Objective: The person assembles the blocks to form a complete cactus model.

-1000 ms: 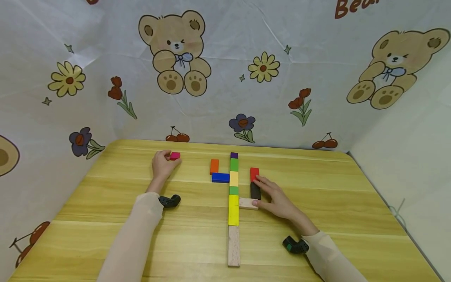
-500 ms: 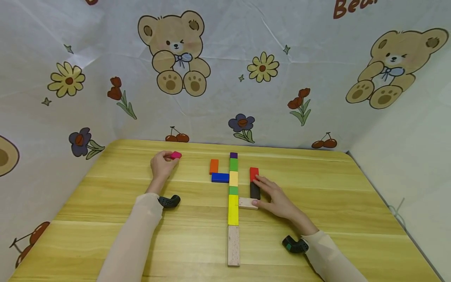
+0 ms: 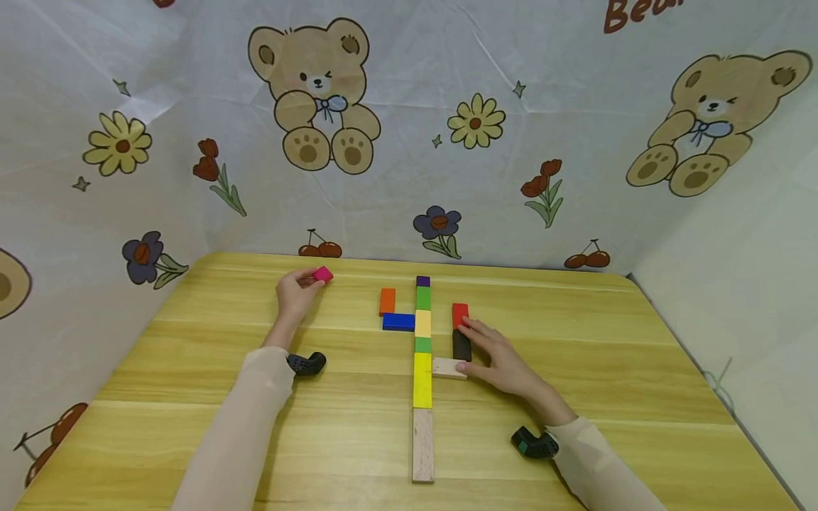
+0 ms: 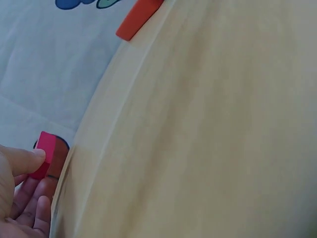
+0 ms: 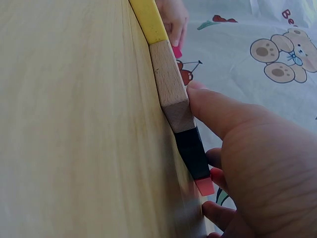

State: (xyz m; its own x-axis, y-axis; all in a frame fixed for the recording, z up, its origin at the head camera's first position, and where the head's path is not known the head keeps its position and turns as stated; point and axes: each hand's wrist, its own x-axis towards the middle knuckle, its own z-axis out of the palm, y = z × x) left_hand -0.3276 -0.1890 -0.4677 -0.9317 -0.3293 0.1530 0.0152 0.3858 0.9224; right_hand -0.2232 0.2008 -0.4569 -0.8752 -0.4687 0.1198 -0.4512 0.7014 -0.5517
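Note:
My left hand point(image 3: 296, 294) pinches a small pink block point(image 3: 323, 275) between thumb and fingers near the table's far left edge; in the left wrist view the thumb lies across the block's face. My right hand point(image 3: 508, 363) rests at the right branch of a block layout. Its thumb touches the end of a plain wooden block point(image 5: 171, 74), and its loosely extended fingers lie beside the black block point(image 3: 461, 345) and the red block point(image 3: 460, 313). These join end to end, above the plain block.
A column runs down the middle: purple point(image 3: 423, 281), green, cream, green, yellow point(image 3: 422, 380) and a long plain wooden block point(image 3: 422, 446). Left of it, a blue block point(image 3: 398, 322) touches the column, with an orange block point(image 3: 387, 301) standing off its left end. A bear-print cloth hangs behind.
The left hand has lifted the pink block slightly, turned it and shifted it a little away and to the right. The right hand and the laid blocks stay put.

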